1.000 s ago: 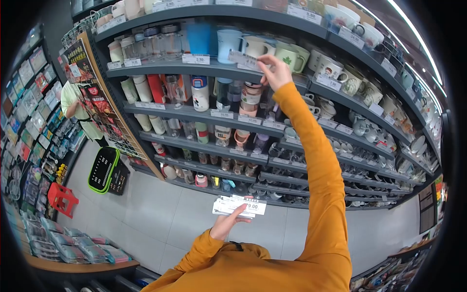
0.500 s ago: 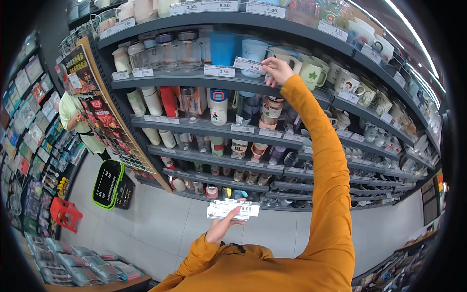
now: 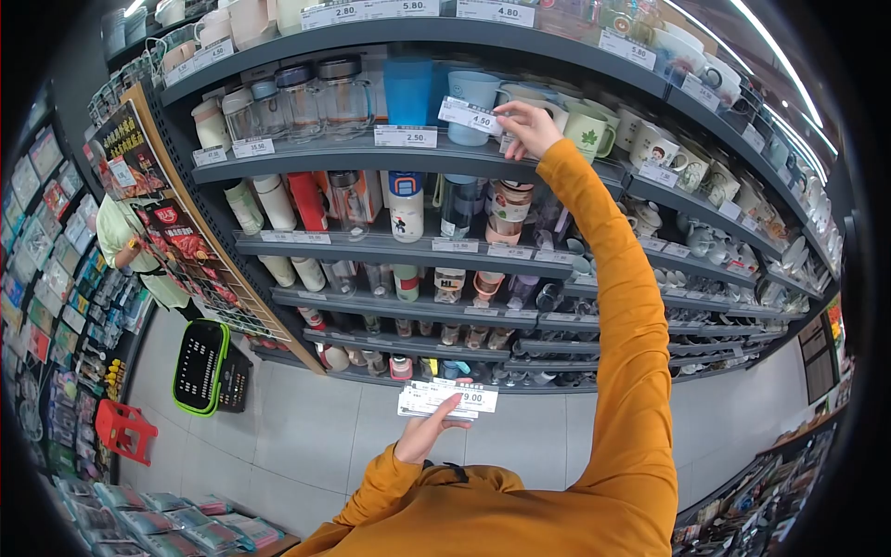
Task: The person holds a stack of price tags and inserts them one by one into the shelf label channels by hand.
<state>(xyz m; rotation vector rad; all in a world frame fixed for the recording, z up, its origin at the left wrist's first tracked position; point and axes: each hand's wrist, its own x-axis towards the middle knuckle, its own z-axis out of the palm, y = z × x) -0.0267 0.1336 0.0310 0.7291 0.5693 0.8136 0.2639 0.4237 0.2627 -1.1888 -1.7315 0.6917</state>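
Observation:
My right hand [image 3: 529, 129] is raised to the upper shelf edge, its fingers pinching a white price label [image 3: 468, 115] marked 4.50. The label is slightly tilted in front of a light blue mug [image 3: 475, 90]. A blue cup [image 3: 407, 91] stands to the left, above a 2.50 label [image 3: 406, 136]. To the right is a pale green mug [image 3: 588, 131] with a leaf print. Low in front of my body, my left hand [image 3: 432, 429] is closed round a stack of white price labels [image 3: 447, 397], its thumb across the top one.
Shelves of bottles [image 3: 406, 206], glasses and cups fill the front. A black and green basket [image 3: 201, 368] and a red stool [image 3: 126, 432] are on the floor at the left. Behind a poster rack [image 3: 170, 223] stands another person [image 3: 119, 232], partly hidden.
The label in my right hand has come from a blurred tilt to a readable angle by the shelf edge. The view has shifted slightly. My left hand still holds its stack.

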